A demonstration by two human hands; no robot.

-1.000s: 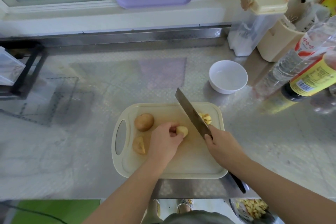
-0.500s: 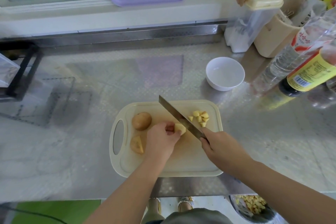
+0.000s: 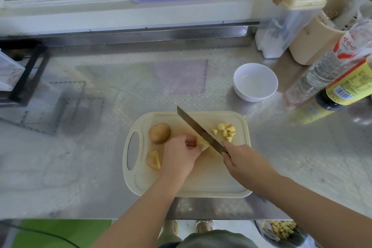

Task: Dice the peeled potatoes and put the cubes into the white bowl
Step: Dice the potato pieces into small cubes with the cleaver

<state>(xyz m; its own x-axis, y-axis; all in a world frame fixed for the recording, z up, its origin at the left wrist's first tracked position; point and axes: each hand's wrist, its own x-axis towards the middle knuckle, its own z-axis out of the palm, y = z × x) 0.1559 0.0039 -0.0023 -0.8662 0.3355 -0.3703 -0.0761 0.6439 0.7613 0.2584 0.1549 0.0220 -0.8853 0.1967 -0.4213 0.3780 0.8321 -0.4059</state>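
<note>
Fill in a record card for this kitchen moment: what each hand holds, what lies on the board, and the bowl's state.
Left hand: holds a potato piece on the cutting board
Right hand: grips the knife, blade slanted across the board beside that piece
Cubes: small pile on the board, right of the blade
Uncut: whole potato and a wedge, left of the left hand
White bowl: on the counter beyond the board, no cubes inside

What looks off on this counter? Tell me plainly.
Nothing is spilled or damaged. One oddity: the whole potato on the cutting board looks brown, as if still in its skin, though the task says peeled. The white bowl holds no cubes; the cubes lie on the board.
</note>
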